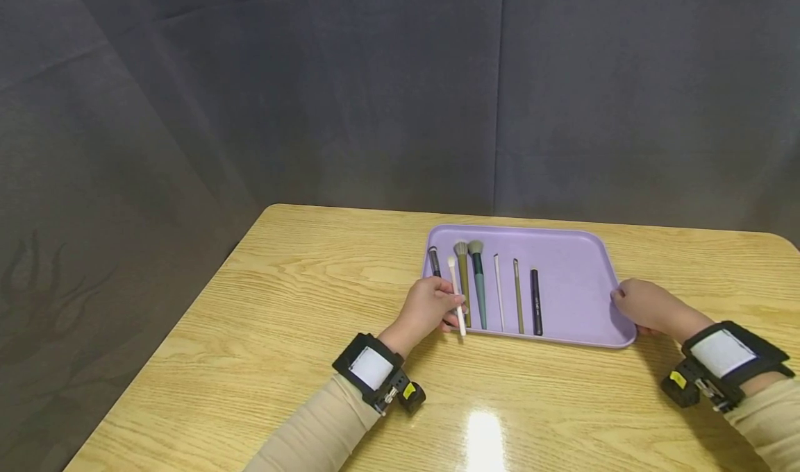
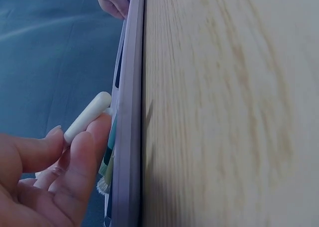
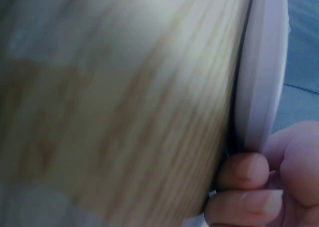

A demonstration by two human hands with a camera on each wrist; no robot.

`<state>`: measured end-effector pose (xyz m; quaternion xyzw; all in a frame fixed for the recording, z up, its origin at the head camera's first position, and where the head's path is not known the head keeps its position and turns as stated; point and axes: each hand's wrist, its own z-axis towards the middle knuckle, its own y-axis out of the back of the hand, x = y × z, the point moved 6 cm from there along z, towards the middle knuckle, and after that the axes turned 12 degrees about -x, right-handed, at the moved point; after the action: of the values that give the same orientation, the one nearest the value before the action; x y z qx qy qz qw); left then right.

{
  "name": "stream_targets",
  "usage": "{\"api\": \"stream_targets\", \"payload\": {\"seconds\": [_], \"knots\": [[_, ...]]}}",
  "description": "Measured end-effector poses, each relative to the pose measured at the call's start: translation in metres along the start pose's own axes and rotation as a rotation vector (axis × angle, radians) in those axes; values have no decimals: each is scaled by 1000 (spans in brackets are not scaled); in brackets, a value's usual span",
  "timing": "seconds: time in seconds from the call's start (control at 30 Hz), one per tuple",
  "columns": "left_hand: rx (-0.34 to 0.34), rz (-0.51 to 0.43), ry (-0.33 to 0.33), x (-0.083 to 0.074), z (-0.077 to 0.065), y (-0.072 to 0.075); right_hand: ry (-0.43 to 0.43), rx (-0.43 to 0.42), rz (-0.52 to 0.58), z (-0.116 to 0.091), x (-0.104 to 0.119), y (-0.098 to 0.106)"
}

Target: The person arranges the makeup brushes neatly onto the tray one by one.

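My left hand (image 1: 425, 307) pinches a white makeup brush (image 1: 453, 277) between thumb and fingers, over the left part of a lilac tray (image 1: 578, 277). In the left wrist view the rounded end of its white handle (image 2: 89, 116) points past the tray's rim. Beside it in the tray lie a black brush (image 1: 435, 260), partly hidden by that hand, a thick olive brush (image 1: 464, 271) and a teal brush (image 1: 479, 284). Farther right are a thin white brush (image 1: 498, 291), a thin olive brush (image 1: 518, 295) and a black-handled one (image 1: 536, 302). My right hand (image 1: 650, 305) grips the tray's right edge.
The tray rests on a wood-grain table (image 1: 262, 333), toward its far side. A dark grey cloth (image 1: 387, 111) hangs behind the table and along its left. Both wrists wear black straps with small cameras.
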<state>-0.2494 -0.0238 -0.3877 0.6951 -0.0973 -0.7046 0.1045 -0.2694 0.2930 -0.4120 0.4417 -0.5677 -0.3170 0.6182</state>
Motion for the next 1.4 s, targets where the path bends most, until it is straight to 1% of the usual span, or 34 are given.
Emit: {"api": "stream_targets", "payload": {"seconds": [0.17,0.43,0.47,0.57,0.67,0.7,0.77,0.93,1.23,1.4], "knots": [[2,-3,-15,-1,0,-2,-4,2,3,1,-1,0],[8,-23,-1,3,3,-8,-12,5,-2,-1,-1,0],[12,-33,-26,3,3,-8,-12,6,0,-1,-1,0],[20,-43,-37,2,3,-10,-14,3,4,-1,0,0],[28,-59,-25,1,2,-12,-13,2,6,-1,0,0],[28,-54,2,0,2,-13,-14,2,6,-1,0,0],[30,-61,13,-1,1,-14,-16,6,5,-1,0,1],[31,-62,12,-2,1,-19,-17,9,5,-2,2,1],[47,-23,24,-3,2,-27,-15,8,2,-2,3,2],[59,-34,34,-4,3,-33,-16,9,7,-2,3,1]]}}
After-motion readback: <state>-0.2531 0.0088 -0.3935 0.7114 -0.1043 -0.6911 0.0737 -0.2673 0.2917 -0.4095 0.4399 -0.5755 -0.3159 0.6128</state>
